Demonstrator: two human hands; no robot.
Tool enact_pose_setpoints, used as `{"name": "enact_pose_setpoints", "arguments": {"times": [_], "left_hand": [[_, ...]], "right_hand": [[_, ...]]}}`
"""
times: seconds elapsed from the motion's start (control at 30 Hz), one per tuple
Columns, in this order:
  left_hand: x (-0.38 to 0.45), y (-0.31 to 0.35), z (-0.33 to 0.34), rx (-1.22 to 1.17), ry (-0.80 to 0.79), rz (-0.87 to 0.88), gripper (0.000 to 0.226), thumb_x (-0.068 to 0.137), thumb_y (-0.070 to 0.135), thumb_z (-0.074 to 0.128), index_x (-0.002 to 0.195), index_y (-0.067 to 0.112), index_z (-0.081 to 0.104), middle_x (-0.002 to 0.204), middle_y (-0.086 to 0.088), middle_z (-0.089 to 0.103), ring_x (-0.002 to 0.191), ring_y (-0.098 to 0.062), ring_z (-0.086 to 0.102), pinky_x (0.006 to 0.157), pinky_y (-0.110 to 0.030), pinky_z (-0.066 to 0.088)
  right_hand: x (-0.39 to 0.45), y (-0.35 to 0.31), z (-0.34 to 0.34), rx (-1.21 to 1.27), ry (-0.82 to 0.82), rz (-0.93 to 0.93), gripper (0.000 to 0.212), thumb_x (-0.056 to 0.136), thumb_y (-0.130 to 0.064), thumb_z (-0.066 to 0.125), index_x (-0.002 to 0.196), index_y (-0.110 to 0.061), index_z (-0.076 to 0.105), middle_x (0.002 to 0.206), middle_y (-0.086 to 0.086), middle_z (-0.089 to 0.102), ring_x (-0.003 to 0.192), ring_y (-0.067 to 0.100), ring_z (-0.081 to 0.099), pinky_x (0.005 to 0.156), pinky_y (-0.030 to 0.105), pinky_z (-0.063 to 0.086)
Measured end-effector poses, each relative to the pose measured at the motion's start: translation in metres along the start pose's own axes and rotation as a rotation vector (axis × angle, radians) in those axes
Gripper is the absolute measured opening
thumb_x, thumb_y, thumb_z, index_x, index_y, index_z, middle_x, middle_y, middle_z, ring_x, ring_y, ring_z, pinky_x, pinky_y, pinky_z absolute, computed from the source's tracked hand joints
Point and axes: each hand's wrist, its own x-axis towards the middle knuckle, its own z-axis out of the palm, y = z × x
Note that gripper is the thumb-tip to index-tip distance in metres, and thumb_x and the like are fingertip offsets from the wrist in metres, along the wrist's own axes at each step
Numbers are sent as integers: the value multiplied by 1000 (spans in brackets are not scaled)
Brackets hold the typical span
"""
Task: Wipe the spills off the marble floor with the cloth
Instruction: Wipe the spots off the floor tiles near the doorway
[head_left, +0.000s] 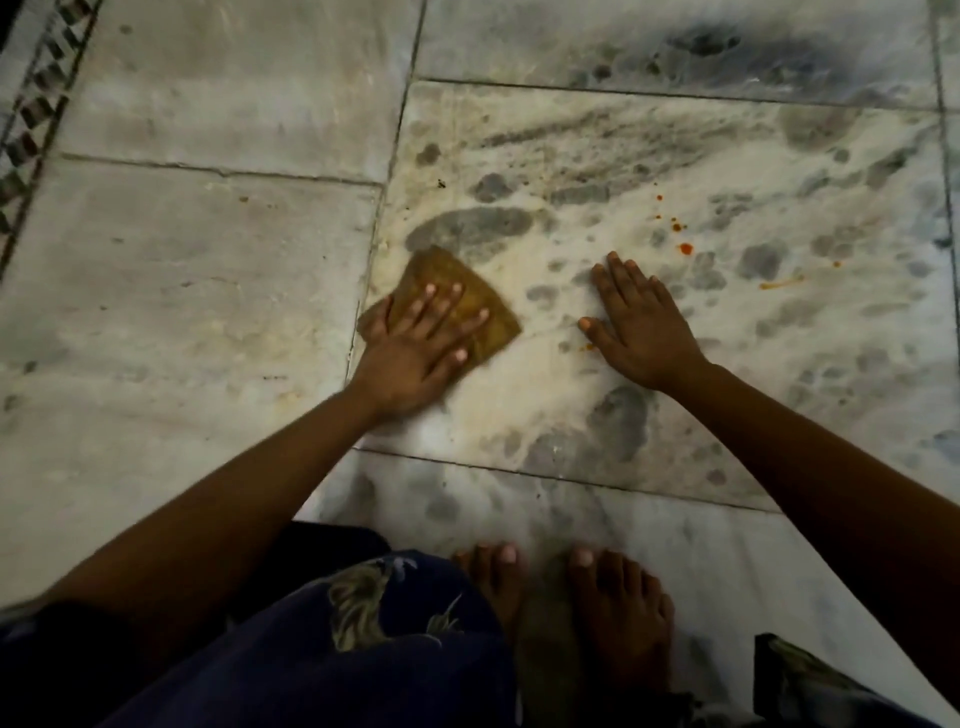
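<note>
I see the left hand (423, 343) pressing flat, fingers straight, on a brown cloth (470, 304) on the marble floor (208, 249). The right hand (641, 325) rests flat and released just beside it. Orange-red spills (685, 248) dot the tile beyond the right hand.

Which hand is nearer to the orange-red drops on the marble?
The right hand: it lies flat on the floor just left of and below the orange-red drops. The left hand presses the cloth farther left, beyond the right hand.
</note>
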Motion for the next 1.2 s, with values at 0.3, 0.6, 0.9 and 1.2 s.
{"name": "enact_pose_setpoints", "arguments": {"times": [0.3, 0.6, 0.9, 1.2], "left_hand": [[-40, 72, 31, 36, 53, 42, 55, 92, 54, 21, 145, 41, 18, 156, -6, 20, 143, -28, 19, 109, -57, 3], [16, 14, 0, -39, 67, -250, 65, 84, 59, 8, 146, 42, 13, 159, -2, 7, 146, -28, 4, 108, -63, 4], [-66, 62, 40, 62, 37, 112, 54, 96, 49, 18, 148, 33, 15, 156, -5, 16, 143, -23, 15, 110, -54, 5], [14, 2, 4, -8, 56, -174, 60, 90, 54, 12, 147, 38, 9, 159, -2, 7, 146, -25, 5, 107, -61, 6]], "right_hand": [[-70, -13, 38, -67, 160, 82, 76, 93, -57, 19, 146, -4, 23, 153, 18, 21, 142, 29, 21, 114, 38, 7], [-73, -11, 45, -90, 202, 83, 72, 92, -51, 28, 146, -4, 24, 154, 18, 21, 142, 28, 21, 115, 39, 9], [-73, -10, 45, -95, 211, 87, 73, 91, -51, 28, 147, -5, 24, 154, 17, 21, 142, 27, 20, 115, 39, 9], [-72, -11, 45, -89, 197, 94, 73, 91, -51, 28, 147, -6, 22, 155, 17, 20, 143, 28, 18, 115, 39, 8]]}}
